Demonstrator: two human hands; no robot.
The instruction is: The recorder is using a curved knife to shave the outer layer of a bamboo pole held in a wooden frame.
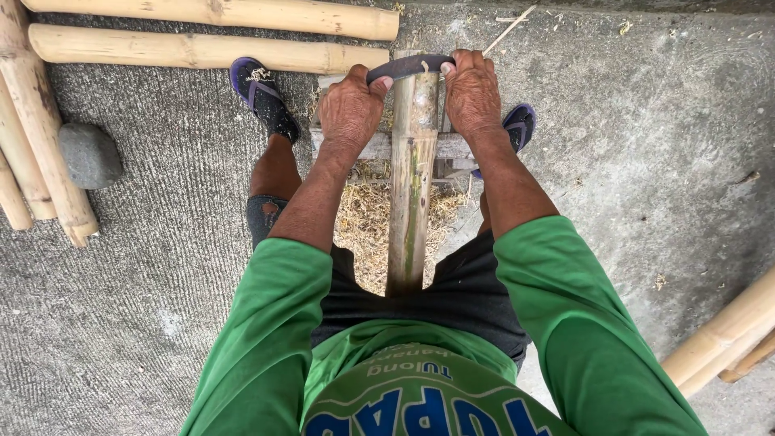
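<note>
At centre frame I see my left hand [349, 109] and right hand [472, 95] clamped on a dark curved blade [409, 66], probably a drawknife, across a pale, green-streaked bamboo pole [412, 178].

You stand on a rough grey concrete floor [646, 145] in flat daylight. Pale bamboo poles [202, 48] lie at eleven o'clock beside a rounded grey stone [89, 155]; more poles [726, 335] lean in at four o'clock. Straw-coloured shavings [363, 226] litter the centre.

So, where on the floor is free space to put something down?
Bare concrete floor right of the right hand, and left between the grey stone and left sleeve. Crowded: shavings under the bamboo pole, poles stacked top left.
</note>
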